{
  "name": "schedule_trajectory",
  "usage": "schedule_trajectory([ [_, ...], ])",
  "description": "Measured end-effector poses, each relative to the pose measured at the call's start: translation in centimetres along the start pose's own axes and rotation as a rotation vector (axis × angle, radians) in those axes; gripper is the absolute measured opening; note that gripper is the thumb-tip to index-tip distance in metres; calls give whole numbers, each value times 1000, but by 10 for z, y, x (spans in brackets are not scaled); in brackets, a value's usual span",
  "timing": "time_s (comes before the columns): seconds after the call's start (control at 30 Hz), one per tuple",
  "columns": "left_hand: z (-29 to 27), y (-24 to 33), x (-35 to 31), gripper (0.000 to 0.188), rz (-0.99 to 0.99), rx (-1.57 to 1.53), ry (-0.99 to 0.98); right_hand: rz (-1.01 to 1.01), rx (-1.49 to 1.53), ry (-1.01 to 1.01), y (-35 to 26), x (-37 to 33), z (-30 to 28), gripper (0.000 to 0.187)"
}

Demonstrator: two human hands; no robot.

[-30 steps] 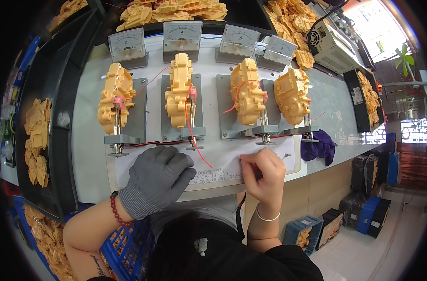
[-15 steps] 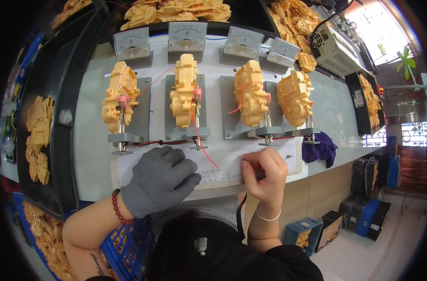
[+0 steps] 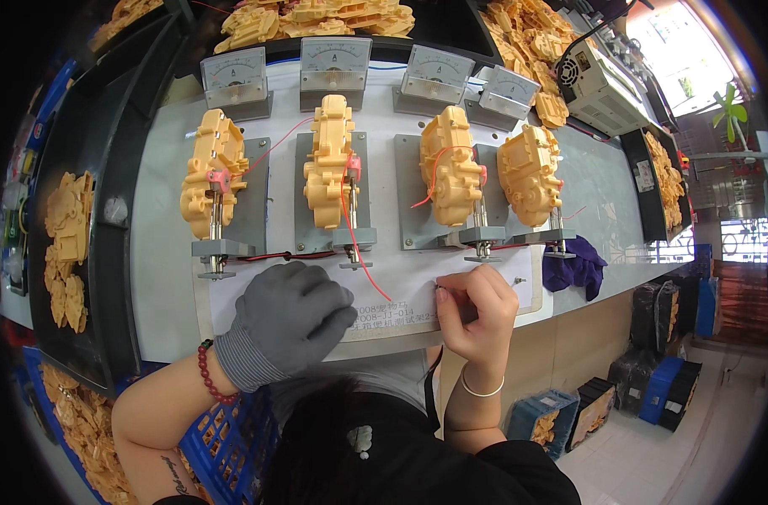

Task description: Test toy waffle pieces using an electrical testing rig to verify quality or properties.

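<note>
My left hand [image 3: 290,324], in a grey knit glove, rests with curled fingers on the sheet of white paper [image 3: 392,282] at the table's front. Its palm side is hidden. My bare right hand [image 3: 478,311] pinches thumb and index finger together over the sheet's right part; a tiny dark bit shows at the fingertips, too small to name. Beyond the hands, yellow plastic gearbox housings stand in grey test fixtures: one at the left [image 3: 213,177], one left of the middle [image 3: 329,164], and two at the right [image 3: 451,168] [image 3: 530,177]. A loose red wire [image 3: 356,231] reaches down between my hands.
Analog panel meters [image 3: 335,66] line up behind the fixtures. Black trays [image 3: 110,278] with yellow parts flank the table, and a purple cloth [image 3: 574,269] lies at the right. A small metal piece [image 3: 520,281] sits on the paper. A blue crate [image 3: 232,446] stands below left.
My left hand has shifted very slightly, its fingers a little more bunched. My right hand keeps its pinch in the same place. The housings and wires stay as they were.
</note>
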State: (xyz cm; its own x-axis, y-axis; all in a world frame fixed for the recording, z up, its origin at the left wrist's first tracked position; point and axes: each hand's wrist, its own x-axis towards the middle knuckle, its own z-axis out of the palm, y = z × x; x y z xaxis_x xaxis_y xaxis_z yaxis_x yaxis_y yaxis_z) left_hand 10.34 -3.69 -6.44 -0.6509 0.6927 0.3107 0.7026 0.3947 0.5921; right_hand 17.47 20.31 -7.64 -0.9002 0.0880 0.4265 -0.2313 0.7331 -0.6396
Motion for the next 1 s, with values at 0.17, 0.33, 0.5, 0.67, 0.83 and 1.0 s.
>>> schedule_trajectory([
  [0.17, 1, 0, 0, 11, -126, -2, -52, 5, 3, -4, 0, 0, 0, 9],
  [0.33, 2, -1, 1, 11, -146, -45, -57, 26, -3, 9, -1, -2, 0, 8],
  [0.5, 0, 1, 0, 11, -149, -31, -53, 15, 10, 20, 0, -4, 2, 8],
  [0.67, 0, 1, -2, 6, -123, 5, -57, -17, -3, 1, 1, -4, 0, 8],
  [0.83, 5, -4, -2, 9, -40, 54, -51, -16, 11, -14, 7, -5, 4, 11],
  [1.0, -18, 26, -7, 11, 76, 170, -6, -39, 63, 78, -7, -4, -3, 11],
])
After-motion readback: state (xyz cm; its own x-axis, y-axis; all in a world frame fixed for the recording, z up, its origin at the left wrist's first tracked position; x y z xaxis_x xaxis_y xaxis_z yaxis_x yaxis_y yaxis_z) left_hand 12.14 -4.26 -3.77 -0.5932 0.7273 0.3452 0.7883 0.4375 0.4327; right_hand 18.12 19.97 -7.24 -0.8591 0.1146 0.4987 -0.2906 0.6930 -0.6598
